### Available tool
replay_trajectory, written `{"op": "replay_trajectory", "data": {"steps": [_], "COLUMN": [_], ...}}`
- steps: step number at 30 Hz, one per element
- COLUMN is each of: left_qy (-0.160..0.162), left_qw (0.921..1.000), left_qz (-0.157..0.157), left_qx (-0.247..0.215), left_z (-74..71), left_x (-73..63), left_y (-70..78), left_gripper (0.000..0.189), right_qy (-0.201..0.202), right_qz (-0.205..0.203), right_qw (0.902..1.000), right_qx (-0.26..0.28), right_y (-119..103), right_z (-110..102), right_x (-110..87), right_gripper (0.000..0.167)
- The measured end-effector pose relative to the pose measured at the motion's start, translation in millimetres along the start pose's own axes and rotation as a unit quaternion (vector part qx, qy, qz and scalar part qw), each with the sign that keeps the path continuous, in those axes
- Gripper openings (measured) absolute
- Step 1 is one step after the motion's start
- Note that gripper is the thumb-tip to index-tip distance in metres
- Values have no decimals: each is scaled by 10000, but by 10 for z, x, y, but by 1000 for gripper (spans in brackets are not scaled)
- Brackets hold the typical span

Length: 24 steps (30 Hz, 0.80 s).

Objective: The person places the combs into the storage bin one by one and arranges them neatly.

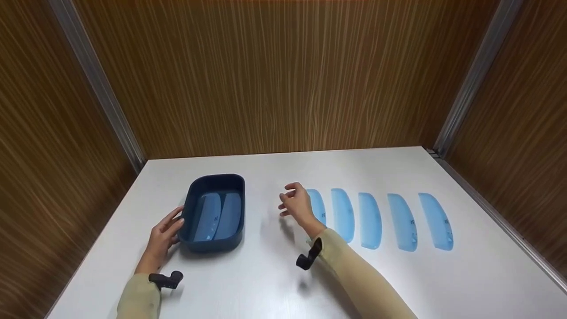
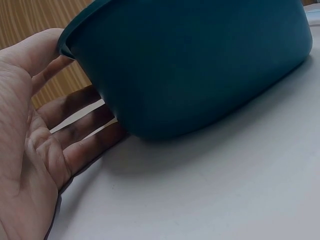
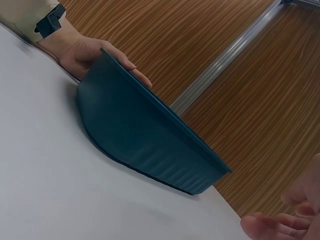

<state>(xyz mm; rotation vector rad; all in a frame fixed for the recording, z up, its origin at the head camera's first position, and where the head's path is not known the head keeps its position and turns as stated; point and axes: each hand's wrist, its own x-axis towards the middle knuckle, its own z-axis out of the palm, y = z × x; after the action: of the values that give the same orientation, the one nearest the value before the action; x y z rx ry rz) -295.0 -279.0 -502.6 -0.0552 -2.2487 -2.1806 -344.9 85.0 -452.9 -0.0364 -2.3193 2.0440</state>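
Observation:
A dark blue plastic bin (image 1: 213, 246) stands on the white table, left of the middle. My left hand (image 1: 162, 239) is at its left side, fingers extended along the outer wall and thumb at the rim (image 2: 75, 27). Inside the bin lie two flat, half-moon-shaped blue pieces (image 1: 208, 217) side by side. My right hand (image 1: 297, 204) is above the table to the right of the bin, fingers loosely bent with nothing between them. In the right wrist view only its fingertips (image 3: 280, 227) show. Close behind this hand lies a light blue half-moon piece (image 1: 317, 204), partly covered by it.
Several more light blue half-moon pieces (image 1: 370, 221) lie in a row to the right, some with small dark marks. Wood-patterned panels (image 1: 283, 79) close off the back and both sides. The table's (image 1: 266, 283) back edge meets the rear panel.

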Motion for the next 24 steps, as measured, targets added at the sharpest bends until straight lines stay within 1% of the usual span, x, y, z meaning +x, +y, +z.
{"op": "replay_trajectory", "data": {"steps": [1,5,14,18,22,24], "left_qy": [13,40,134,149,129,124], "left_qw": [10000,10000,9995,9994,9993,9995], "left_qz": [17,47,-4,30,5,-10], "left_qx": [2,44,282,300,353,304], "left_z": [-13,-10,-15,-19,-13,-14], "left_x": [22,25,27,21,13,9], "left_y": [-35,-37,-29,-26,-29,-28], "left_gripper": [56,55,54,53,54,55], "right_qy": [12,36,139,148,271,330], "right_qz": [7,37,21,91,169,192], "right_qw": [10000,10000,9996,9997,9995,9992], "right_qx": [19,83,257,150,-25,-72], "right_y": [9,42,80,86,107,109], "right_z": [-20,-102,-261,-342,-445,-499], "right_x": [4,8,18,19,29,36], "right_gripper": [29,29,30,31,31,31]}}
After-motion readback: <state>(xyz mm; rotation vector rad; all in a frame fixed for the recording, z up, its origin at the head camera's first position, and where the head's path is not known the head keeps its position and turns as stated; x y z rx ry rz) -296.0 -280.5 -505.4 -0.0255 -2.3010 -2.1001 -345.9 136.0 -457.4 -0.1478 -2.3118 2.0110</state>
